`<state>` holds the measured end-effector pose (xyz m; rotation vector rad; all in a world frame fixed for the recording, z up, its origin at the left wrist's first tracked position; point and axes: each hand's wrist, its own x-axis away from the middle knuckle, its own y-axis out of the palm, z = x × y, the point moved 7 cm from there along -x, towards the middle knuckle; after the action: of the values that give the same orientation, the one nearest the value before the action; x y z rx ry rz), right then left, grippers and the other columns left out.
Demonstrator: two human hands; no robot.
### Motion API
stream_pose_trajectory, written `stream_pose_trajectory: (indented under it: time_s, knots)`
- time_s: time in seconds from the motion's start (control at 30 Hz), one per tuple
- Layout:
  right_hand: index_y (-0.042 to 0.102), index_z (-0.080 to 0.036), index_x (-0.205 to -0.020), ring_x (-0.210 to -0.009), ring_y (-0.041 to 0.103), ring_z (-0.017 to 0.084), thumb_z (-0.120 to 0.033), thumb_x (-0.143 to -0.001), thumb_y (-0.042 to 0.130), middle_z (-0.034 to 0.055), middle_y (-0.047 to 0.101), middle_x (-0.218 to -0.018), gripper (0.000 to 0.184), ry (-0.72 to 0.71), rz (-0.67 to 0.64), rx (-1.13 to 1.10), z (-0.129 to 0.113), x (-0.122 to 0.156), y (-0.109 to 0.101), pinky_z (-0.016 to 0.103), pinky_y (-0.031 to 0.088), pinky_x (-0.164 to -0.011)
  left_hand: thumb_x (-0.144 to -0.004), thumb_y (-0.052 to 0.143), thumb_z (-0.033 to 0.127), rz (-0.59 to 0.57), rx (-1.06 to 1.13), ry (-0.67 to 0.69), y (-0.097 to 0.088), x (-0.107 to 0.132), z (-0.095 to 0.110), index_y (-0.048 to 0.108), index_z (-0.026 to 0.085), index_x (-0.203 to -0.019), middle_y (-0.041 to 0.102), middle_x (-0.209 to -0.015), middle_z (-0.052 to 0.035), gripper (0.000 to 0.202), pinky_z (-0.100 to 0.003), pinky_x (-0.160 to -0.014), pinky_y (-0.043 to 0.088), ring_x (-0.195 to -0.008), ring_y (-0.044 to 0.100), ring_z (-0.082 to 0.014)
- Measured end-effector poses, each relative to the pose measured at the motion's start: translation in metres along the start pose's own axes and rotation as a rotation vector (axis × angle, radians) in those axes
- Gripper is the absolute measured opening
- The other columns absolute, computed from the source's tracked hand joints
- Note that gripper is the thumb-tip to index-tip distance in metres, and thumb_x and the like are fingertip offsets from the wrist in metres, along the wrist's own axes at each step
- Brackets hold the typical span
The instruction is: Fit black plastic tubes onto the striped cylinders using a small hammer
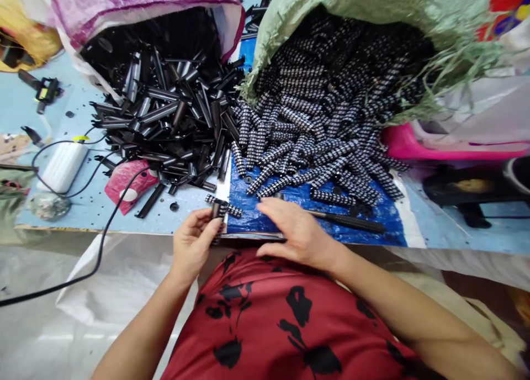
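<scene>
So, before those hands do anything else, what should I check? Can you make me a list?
1. Left hand has its dark piece: ok, pinched between thumb and fingers.
2. Right hand free: ok, thumb and fingers look spread apart.
3. Right hand off the black-handled tool: cannot tell, the hand hides part of it.
4. Space beside the dark piece bare: not ok, a studded piece lies there.
5. Cable away from the left hand: ok, it hangs over the table edge, apart from it.
</scene>
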<state>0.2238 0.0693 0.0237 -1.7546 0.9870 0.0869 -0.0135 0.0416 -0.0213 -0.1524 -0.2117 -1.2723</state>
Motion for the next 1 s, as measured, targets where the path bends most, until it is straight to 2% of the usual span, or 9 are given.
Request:
stream_pose_trajectory:
  time_s: [0.1,0.2,0.27,0.37,0.43,0.53,0.67,0.83,1.0]
  knots:
    - [0.064,-0.014,-0.129,-0.109,0.068,0.029,-0.027,-0.098,0.068,0.0154,0.072,-0.114,0.034,0.206,-0.032,0.374,0.031,0.040,-0.018,0.044,0.056,-0.095,-0.084,0.079,0.046,0.155,-0.414,0.226,-0.040,-0.008,0.011,0.075,0.019,-0.103,0.075,-0.093,-0.0045,0.034,-0.028,-0.078,0.053,-0.080,0.066,-0.0159]
    - [0.068,-0.013,-0.116,-0.090,0.069,0.026,-0.019,-0.099,0.062,0.0130,0.073,-0.102,0.019,0.262,-0.060,0.506,0.040,0.058,-0.025,0.040,0.056,-0.082,-0.087,0.074,0.046,0.092,-0.784,0.276,-0.055,-0.022,0.016,0.077,0.020,-0.101,0.073,-0.091,-0.0046,0.030,-0.031,-0.080,0.049,-0.083,0.064,-0.0188]
    - [0.066,-0.013,-0.119,-0.090,0.068,0.024,-0.016,-0.100,0.059,0.0124,0.073,-0.102,0.021,0.226,0.011,0.442,0.029,0.049,-0.029,0.036,0.056,-0.082,-0.082,0.076,0.047,0.010,-0.877,0.227,-0.057,-0.033,0.016,0.078,0.020,-0.097,0.070,-0.087,-0.0041,0.030,-0.031,-0.077,0.047,-0.081,0.063,-0.0193]
    - [0.062,-0.017,-0.127,-0.091,0.069,0.019,-0.016,-0.103,0.054,0.0099,0.072,-0.103,0.026,0.197,0.097,0.214,0.009,0.012,-0.026,0.030,0.055,-0.082,-0.075,0.080,0.052,-0.049,-0.833,0.089,-0.057,-0.046,0.012,0.076,0.019,-0.094,0.062,-0.076,-0.0007,0.039,-0.030,-0.068,0.042,-0.071,0.056,-0.0167]
    - [0.064,-0.018,-0.126,-0.079,0.066,0.016,-0.022,-0.107,0.050,0.0059,0.071,-0.093,0.023,0.198,0.014,0.101,0.002,-0.018,-0.009,0.028,0.051,-0.073,-0.073,0.081,0.056,-0.037,-0.779,0.032,-0.056,-0.051,0.010,0.074,0.018,-0.093,0.058,-0.072,0.0012,0.043,-0.029,-0.065,0.039,-0.067,0.053,-0.0152]
    - [0.068,-0.016,-0.105,-0.068,0.061,0.014,-0.032,-0.111,0.044,0.0036,0.067,-0.081,0.029,0.183,-0.098,0.131,-0.001,-0.059,0.018,0.028,0.044,-0.064,-0.074,0.080,0.055,-0.024,-0.739,0.021,-0.054,-0.053,0.007,0.071,0.018,-0.090,0.055,-0.069,0.0024,0.042,-0.028,-0.062,0.037,-0.065,0.050,-0.0138]
    - [0.067,-0.014,-0.103,-0.077,0.063,0.016,-0.035,-0.113,0.032,0.0082,0.070,-0.090,0.041,0.125,-0.034,0.128,-0.004,-0.097,0.034,0.028,0.043,-0.068,-0.075,0.080,0.053,-0.031,-0.700,0.035,-0.053,-0.051,0.003,0.070,0.018,-0.088,0.052,-0.066,0.0035,0.039,-0.027,-0.060,0.035,-0.062,0.046,-0.0128]
    - [0.067,-0.016,-0.095,-0.060,0.056,0.017,-0.037,-0.111,0.040,0.0068,0.067,-0.078,0.038,0.176,-0.298,0.270,-0.007,-0.112,0.060,0.032,0.027,-0.054,-0.074,0.079,0.051,-0.070,-0.737,0.021,-0.052,-0.057,0.004,0.068,0.020,-0.084,0.053,-0.064,0.0033,0.035,-0.028,-0.059,0.033,-0.061,0.046,-0.0134]
    - [0.067,-0.016,-0.092,-0.065,0.056,0.016,-0.034,-0.112,0.036,0.0053,0.065,-0.076,0.041,-0.055,-0.137,0.158,-0.045,-0.104,0.052,0.032,0.035,-0.060,-0.062,0.086,0.048,-0.183,-0.777,-0.044,-0.052,-0.075,0.006,0.057,0.020,-0.073,0.052,-0.060,0.0044,0.042,-0.028,-0.056,0.029,-0.056,0.043,-0.0124]
